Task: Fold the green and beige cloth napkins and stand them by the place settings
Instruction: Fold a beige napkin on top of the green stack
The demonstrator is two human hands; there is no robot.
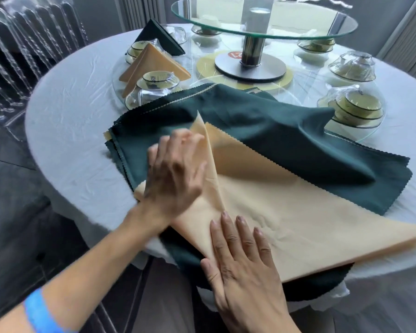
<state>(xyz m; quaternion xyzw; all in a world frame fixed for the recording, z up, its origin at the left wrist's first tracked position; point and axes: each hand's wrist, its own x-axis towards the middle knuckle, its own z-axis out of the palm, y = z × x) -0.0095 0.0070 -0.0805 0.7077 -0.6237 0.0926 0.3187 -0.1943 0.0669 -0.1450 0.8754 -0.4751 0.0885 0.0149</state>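
A beige napkin [298,212] lies on a pile of dark green napkins [274,131] at the near edge of the round table. My left hand [171,174] grips the beige napkin's left corner, lifted and turned over toward the middle; the hand is blurred. My right hand [240,260] lies flat with its fingers spread on the napkin's near edge. Farther back on the left, a folded beige napkin [151,61] and a folded green napkin [159,36] stand as triangles beside wrapped bowl sets [156,87].
A white cloth [70,131] covers the table. A glass turntable [262,20] on a metal stand [250,66] fills the centre. More wrapped bowl sets [356,109] sit at the right. Clear chairs [22,44] stand at the left.
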